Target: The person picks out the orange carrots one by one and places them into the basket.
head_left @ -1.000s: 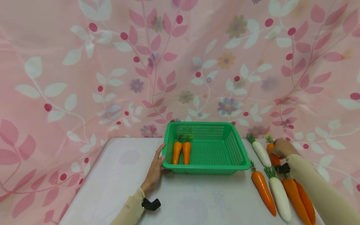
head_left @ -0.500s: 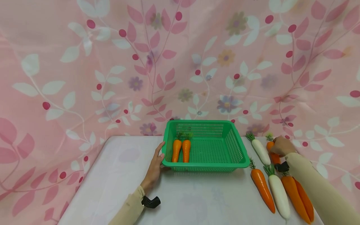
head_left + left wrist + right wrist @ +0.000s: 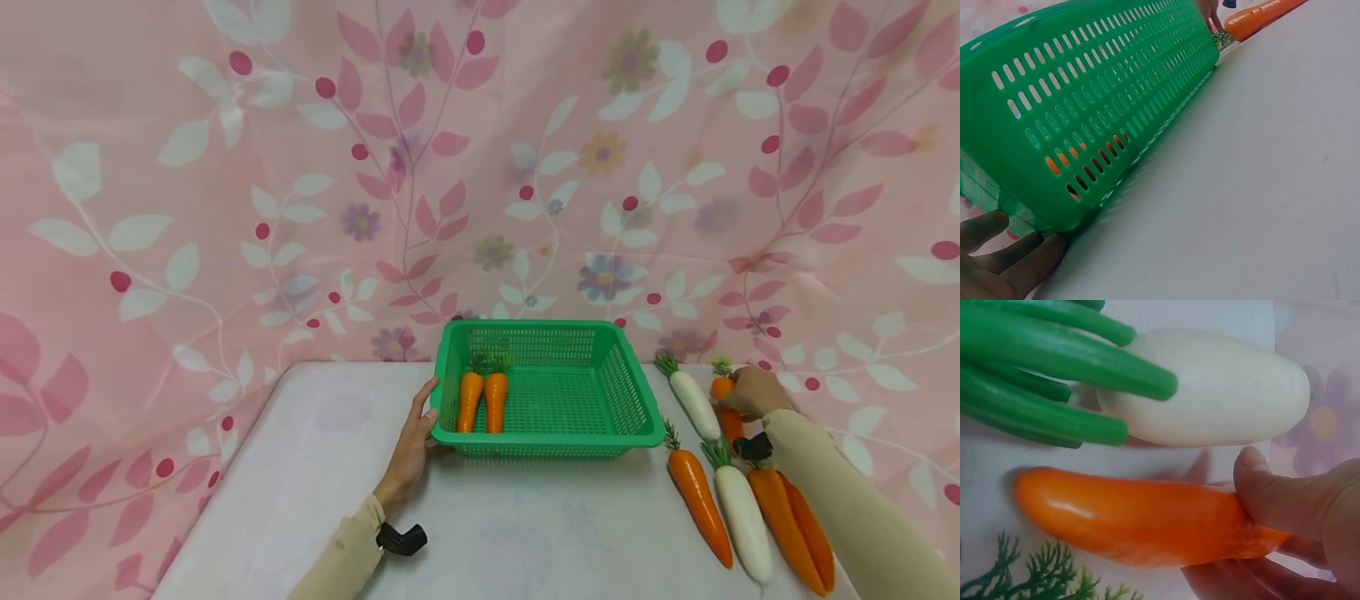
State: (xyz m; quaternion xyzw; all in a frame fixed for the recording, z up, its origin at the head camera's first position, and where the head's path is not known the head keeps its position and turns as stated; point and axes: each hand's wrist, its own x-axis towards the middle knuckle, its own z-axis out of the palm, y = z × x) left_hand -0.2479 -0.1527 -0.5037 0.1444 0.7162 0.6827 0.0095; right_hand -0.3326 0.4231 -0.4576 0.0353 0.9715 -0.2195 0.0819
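Note:
At the table's far right, my right hand (image 3: 756, 393) grips an orange carrot (image 3: 1141, 519). The thumb lies on one side of the carrot and fingers on the other. A white radish (image 3: 1222, 387) with green stalks lies alongside it. On the left, my left hand (image 3: 408, 450) touches the left wall of a green plastic basket (image 3: 547, 440), its fingers (image 3: 1032, 262) fairly straight against the corner. Inside the basket, at its left end, two carrots (image 3: 495, 404) lie side by side, leafy tops toward the back.
In front of my right hand lie a carrot (image 3: 701, 508), a white radish (image 3: 742, 521) and an orange vegetable with a split-looking body (image 3: 791, 529), partly beside my right sleeve. A pink floral cloth (image 3: 480, 167) hangs behind the white table (image 3: 300, 467).
The carrot in my right hand has turned slightly, its lower end shifting a little left. The head view tilted slightly. My left hand and the basket keep their places.

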